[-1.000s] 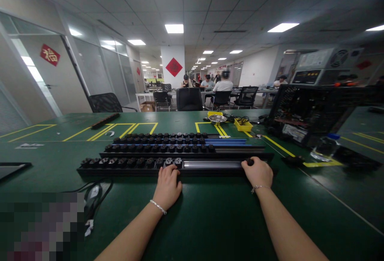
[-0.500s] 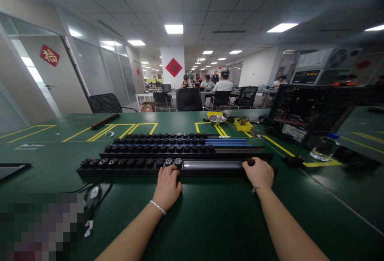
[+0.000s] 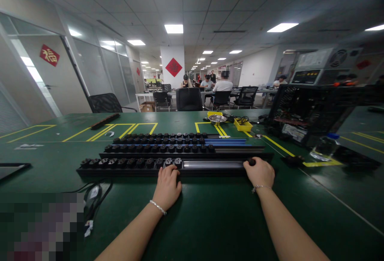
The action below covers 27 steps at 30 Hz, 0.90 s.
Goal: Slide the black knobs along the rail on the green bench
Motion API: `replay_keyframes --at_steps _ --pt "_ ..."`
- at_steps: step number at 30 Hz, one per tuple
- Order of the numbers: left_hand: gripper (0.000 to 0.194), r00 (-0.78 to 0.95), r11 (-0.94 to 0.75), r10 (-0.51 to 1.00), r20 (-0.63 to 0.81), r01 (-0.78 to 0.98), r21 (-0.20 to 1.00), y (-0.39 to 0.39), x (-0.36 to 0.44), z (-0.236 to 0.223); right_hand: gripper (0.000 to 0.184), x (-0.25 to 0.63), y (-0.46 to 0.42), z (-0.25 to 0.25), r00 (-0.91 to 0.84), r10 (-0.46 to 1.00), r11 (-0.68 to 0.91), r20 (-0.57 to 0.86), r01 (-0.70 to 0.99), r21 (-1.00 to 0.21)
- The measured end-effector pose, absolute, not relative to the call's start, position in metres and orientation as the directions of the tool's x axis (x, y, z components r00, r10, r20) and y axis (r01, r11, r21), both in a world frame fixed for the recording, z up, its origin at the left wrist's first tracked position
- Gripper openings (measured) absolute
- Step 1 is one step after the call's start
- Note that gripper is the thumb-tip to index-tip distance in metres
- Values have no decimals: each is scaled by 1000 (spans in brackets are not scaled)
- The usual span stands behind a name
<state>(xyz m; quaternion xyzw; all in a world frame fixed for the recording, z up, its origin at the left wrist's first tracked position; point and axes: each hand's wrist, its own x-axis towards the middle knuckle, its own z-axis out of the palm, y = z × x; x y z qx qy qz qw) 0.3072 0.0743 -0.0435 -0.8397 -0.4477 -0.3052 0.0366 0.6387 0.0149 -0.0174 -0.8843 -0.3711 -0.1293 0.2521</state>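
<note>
Three long black power strip rails lie side by side on the green table; the nearest rail (image 3: 126, 165) carries a row of black socket modules on its left half and a bare metal channel (image 3: 213, 165) on its right. My left hand (image 3: 167, 187) rests against that rail at the end of the socket row, fingers curled onto the last modules. My right hand (image 3: 259, 173) is closed at the rail's right end, pinching a small black socket module (image 3: 251, 161) there. The two farther rails (image 3: 156, 148) hold similar rows of modules.
A black cable with a plug (image 3: 94, 193) lies left of my arm. An open computer case (image 3: 303, 113) and a water bottle (image 3: 323, 147) stand at the right. A yellow bin (image 3: 243, 125) and metal dish (image 3: 217, 118) sit behind. Several people sit at far desks.
My right hand has shifted very slightly to the right at the rail's end. My left hand has not moved.
</note>
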Motion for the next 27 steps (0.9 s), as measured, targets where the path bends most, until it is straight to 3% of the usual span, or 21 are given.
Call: replay_keyframes --at_steps 27 --pt "22 416 -591 743 524 776 222 72 308 -40 36 643 16 -22 725 548 -621 418 687 -377"
